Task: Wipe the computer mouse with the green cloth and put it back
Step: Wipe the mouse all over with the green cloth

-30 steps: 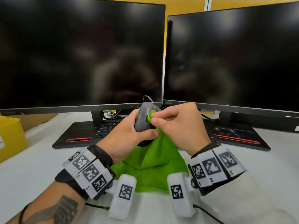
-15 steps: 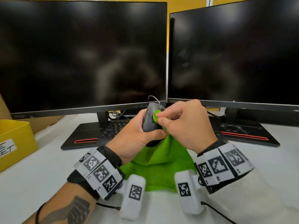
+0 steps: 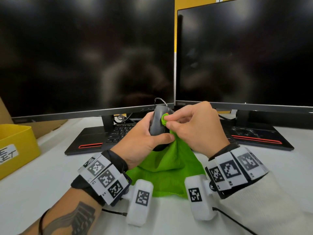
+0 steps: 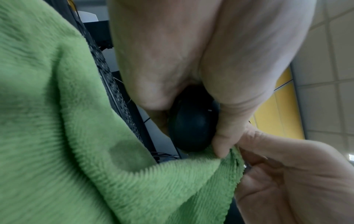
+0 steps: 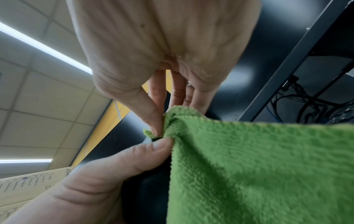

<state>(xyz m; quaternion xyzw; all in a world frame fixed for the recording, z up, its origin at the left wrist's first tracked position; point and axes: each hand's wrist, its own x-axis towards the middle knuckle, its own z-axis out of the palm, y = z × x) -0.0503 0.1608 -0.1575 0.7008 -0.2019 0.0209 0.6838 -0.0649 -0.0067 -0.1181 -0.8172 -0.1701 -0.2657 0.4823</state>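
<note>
A dark grey wired computer mouse (image 3: 158,122) (image 4: 191,128) is held upright above the desk, in front of the gap between the two monitors. My left hand (image 3: 144,138) grips it round its sides, thumb across its lower front. My right hand (image 3: 191,126) pinches a bunched corner of the green cloth (image 3: 166,170) between thumb and forefinger and presses it on the mouse's upper right side. The rest of the cloth (image 5: 258,174) (image 4: 57,136) hangs down and lies on the white desk. The mouse's underside is hidden by my palm.
Two dark monitors (image 3: 88,53) (image 3: 245,51) stand close behind my hands. A laptop keyboard (image 3: 120,131) lies under the left one, a black base with a red stripe (image 3: 255,141) under the right. A yellow bin (image 3: 17,146) sits at the left edge. The mouse cable (image 3: 160,100) loops upward.
The cloth pinch sits a little higher on the mouse's right side than before. My left hand keeps the same grip on the mouse. The head view has shifted slightly.
</note>
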